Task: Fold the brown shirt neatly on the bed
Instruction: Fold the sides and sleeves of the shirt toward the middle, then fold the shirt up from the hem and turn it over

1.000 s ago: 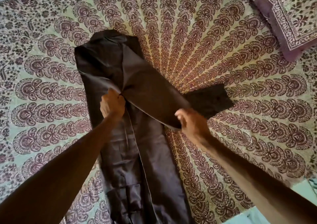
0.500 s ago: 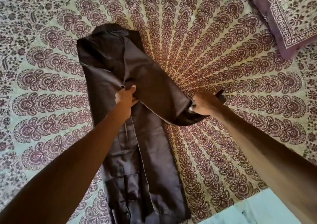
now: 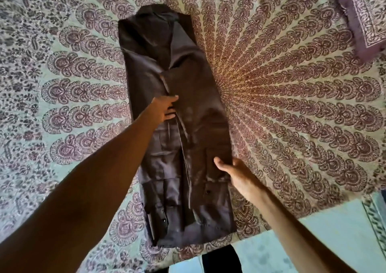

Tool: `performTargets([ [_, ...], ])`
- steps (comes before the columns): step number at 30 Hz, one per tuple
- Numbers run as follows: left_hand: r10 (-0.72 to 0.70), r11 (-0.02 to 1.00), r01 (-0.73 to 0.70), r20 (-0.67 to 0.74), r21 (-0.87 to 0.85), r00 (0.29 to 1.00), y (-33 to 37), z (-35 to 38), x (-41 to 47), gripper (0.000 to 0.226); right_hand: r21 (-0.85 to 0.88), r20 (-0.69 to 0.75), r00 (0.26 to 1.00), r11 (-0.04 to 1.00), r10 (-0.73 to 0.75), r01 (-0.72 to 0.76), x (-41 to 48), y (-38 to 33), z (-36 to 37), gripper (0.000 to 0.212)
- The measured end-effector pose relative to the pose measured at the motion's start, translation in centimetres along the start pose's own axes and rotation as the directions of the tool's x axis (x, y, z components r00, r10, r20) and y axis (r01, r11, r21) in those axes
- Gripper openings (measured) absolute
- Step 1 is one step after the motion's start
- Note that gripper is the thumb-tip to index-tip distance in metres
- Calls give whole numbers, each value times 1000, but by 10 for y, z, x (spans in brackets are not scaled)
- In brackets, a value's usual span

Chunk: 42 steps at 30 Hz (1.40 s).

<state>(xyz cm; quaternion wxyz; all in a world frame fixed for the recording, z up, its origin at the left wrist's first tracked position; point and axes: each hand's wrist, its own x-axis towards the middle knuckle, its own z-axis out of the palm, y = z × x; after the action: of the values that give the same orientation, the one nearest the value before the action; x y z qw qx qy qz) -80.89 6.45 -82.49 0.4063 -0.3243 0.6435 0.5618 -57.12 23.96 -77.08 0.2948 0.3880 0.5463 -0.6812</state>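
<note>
**Soft cloth, folded to a narrow strip**

The brown shirt (image 3: 183, 126) lay flat on the bed (image 3: 292, 105) as a long band. Its collar pointed to the far side and its hem reached the near edge, with both sides turned in to meet along the middle.

Our left hand (image 3: 164, 109) rested on that middle overlap, fingers fairly straight and pressing the cloth down. Our right hand (image 3: 231, 172) sat at the shirt's right edge, thumb on the fabric and fingers loosely curled. We could not tell whether it held any cloth.

We judged the fabric light, thin and limp, with a slight sheen, so the layers could slide apart. It would sag wherever it went unsupported. The best hold seemed to be the two hem corners at the near edge, pinching all layers together. A patterned pillow (image 3: 363, 13) lay at the far right corner.
</note>
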Motion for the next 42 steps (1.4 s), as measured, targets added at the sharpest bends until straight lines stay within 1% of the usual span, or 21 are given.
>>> performTargets([
  [1, 15, 999, -15, 2, 43, 1000, -5, -1, -2, 8, -30, -18, 1000, 999, 25, -26, 4, 14, 5, 23],
  [3, 72, 990, -71, -5, 124, 997, -11, 0, -9, 14, -121, -90, 993, 989, 71, -82, 11, 41, 12, 21],
  [4, 107, 984, -101, -37, 149, 994, -10, 0, -11, 17, -154, -129, 990, 984, 64, -84, 16, 53, 13, 17],
  [6, 166, 979, -147, -128, 144, 978, -4, -3, -12, 6, -160, -180, 983, 986, 18, -47, 23, 65, 16, 9],
  [9, 157, 987, -149, -202, 56, 967, -2, -8, -13, 28, -204, -202, 979, 979, -36, -6, 26, 70, 18, 10],
  [11, 119, 993, -117, -271, 23, 955, -7, -12, -13, 29, -223, -196, 980, 975, -32, -13, 23, 71, 16, 8],
  [13, 110, 994, -104, -307, 38, 945, -13, -17, -13, 31, -295, -150, 989, 955, -3, -42, 19, 74, 13, 32],
  [14, 119, 993, -105, -310, 60, 943, -16, -20, -8, 35, -346, -130, 991, 936, 25, -69, 16, 75, 11, 39],
  [16, 143, 988, -119, -294, 99, 945, -20, -22, -3, 42, -415, -109, 992, 904, 63, -103, 10, 75, 10, 31],
  [18, 157, 985, -133, -255, 111, 954, -25, -19, -8, 27, -450, -108, 992, 886, 71, -112, 7, 76, 11, 23],
  [19, 150, 986, -130, -219, 104, 964, -28, -16, -14, 16, -480, -104, 993, 871, 61, -104, 6, 77, 12, 26],
  [20, 152, 985, -133, -197, 107, 968, -32, -14, -18, 12, -503, -107, 993, 859, 49, -97, 4, 79, 13, 28],
  [21, 168, 981, -142, -207, 131, 964, -35, -13, -18, 15, -518, -112, 993, 850, 42, -94, 4, 82, 14, 28],
  [24, 228, 965, -177, -283, 195, 931, -49, -23, 2, 39, -546, -135, 991, 833, 19, -91, 5, 90, 18, 24],
  [26, 205, 971, -159, -274, 181, 940, -61, -28, 25, 52, -625, -149, 989, 775, -3, -92, 3, 90, 19, 21],
  [27, 194, 972, -148, -268, 183, 944, -67, -31, 36, 54, -659, -152, 988, 746, -16, -89, 3, 90, 20, 22],
  [31, 185, 970, -134, -257, 204, 949, -75, -34, 29, 33, -754, -165, 985, 650, -45, -96, -2, 89, 25, 23],
  [33, 194, 965, -138, -254, 222, 947, -75, -34, 19, 28, -773, -178, 983, 624, -37, -117, -2, 90, 27, 31],
  [37, 216, 949, -142, -253, 281, 943, -65, -25, -21, 33, -814, -208, 978, 559, -26, -158, -4, 87, 29, 39],
  [40, 213, 943, -133, -247, 305, 945, -62, -24, -29, 27, -859, -233, 972, 475, -29, -191, -8, 83, 33, 44],
  [42, 207, 950, -127, -272, 284, 940, -60, -23, -32, 36, -888, -264, 962, 406, -65, -216, -11, 75, 35, 47],
])
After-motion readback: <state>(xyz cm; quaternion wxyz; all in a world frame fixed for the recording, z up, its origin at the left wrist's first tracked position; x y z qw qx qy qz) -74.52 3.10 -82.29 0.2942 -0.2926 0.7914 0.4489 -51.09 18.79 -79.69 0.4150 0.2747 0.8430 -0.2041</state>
